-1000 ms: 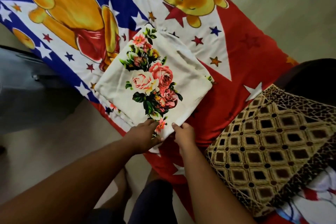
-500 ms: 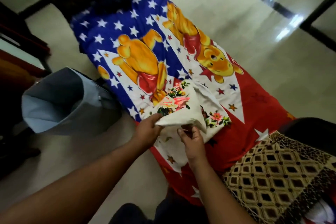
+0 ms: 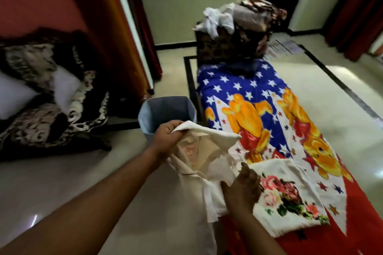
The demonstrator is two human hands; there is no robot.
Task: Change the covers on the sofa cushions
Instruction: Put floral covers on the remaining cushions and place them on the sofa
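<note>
Floral cushion cover (image 3: 209, 151) is off the bed, lifted over its near edge — thin cotton, light, limp, no stiffness, looks inside out. Best held at the open hem, both corners. Left hand (image 3: 167, 137) grip clamped on the top edge; right hand (image 3: 241, 187) grip apart, fingers on the lower cloth. More floral covers (image 3: 290, 198) lie on the cartoon bedsheet (image 3: 259, 99); grey bin (image 3: 165, 114) just behind.
</note>
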